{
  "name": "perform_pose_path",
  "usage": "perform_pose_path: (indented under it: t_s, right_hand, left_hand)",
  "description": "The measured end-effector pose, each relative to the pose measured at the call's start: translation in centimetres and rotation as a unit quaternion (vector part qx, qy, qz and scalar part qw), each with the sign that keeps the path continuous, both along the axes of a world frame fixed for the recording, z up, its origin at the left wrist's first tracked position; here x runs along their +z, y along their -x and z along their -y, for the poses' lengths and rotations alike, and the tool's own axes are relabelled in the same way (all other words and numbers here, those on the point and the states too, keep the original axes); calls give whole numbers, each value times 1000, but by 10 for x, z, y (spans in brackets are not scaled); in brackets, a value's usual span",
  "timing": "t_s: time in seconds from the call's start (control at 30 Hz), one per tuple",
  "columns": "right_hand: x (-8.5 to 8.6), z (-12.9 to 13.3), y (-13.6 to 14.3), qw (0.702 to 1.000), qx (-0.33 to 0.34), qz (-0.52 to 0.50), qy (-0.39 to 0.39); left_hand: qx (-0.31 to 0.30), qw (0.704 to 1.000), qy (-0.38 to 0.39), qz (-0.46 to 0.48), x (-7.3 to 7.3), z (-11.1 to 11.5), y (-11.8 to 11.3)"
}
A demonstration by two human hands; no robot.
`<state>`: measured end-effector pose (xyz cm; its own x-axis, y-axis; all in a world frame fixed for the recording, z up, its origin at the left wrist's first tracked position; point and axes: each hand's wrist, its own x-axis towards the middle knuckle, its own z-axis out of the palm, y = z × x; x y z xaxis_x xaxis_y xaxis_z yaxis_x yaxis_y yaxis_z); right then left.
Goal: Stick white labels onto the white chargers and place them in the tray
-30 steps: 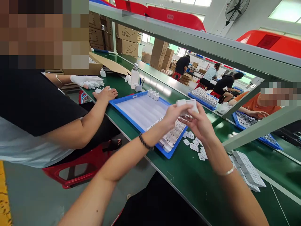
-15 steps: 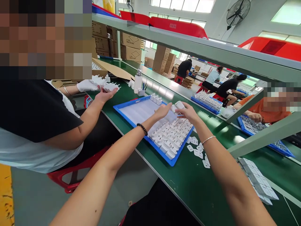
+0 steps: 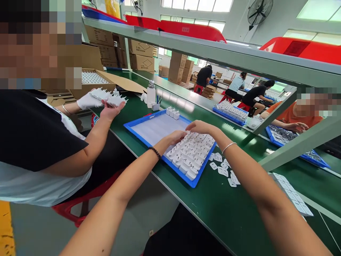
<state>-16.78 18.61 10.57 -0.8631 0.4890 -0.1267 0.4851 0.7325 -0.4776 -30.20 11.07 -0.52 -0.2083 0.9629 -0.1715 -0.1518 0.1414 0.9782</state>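
Observation:
A blue-rimmed tray lies on the green bench in front of me. Tight rows of white plug adapters with metal pins up fill its near right part. My left hand is low over the tray at the far left end of these rows, its fingers drawn together. Opposite it, my right hand bends down over the far edge of the rows, fingers curled. The fingertips nearly meet, and what lies between them is hidden. A few more white adapters stand in the tray's far corner.
Loose white flat pieces lie right of the tray. A stack of white blocks is farther right. At left, a co-worker's gloved hand and bare hand hold white adapters. A white bottle stands behind the tray; a shelf beam crosses above.
Both hands have come down and left to the tray's rows. The white block my right hand held above the tray is now out of sight. The view has shifted slightly.

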Motion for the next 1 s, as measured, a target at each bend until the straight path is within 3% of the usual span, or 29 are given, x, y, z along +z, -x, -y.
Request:
perform_pose_path:
  t_s: [0.13, 0.33, 0.6, 0.7, 0.8, 0.9, 1.0]
  right_hand:
    - [11, -5, -38, 994, -53, -81, -49]
    - [8, -18, -119, 980, -142, -130, -54]
    - [-42, -11, -216, 962, -270, -19, 24]
    - [-65, 1, -234, 946, -315, 40, 56]
    - [-87, 12, -243, 935, -344, 59, 59]
    - [-104, 19, -248, 935, -350, 38, 53]
    - [-110, 23, -257, 938, -343, -4, 59]
  left_hand:
    - [-30, 998, 19, -59, -1, -3, -1]
    - [42, 992, -36, -111, 10, -19, -7]
    - [21, 992, -44, -117, 24, -9, -13]
    - [68, 988, -58, -127, 35, -5, -12]
    - [153, 971, -117, -144, 53, 6, -17]
    - [219, 939, -205, -169, 70, 32, -39]
    - [194, 895, -326, -234, 77, 71, -85]
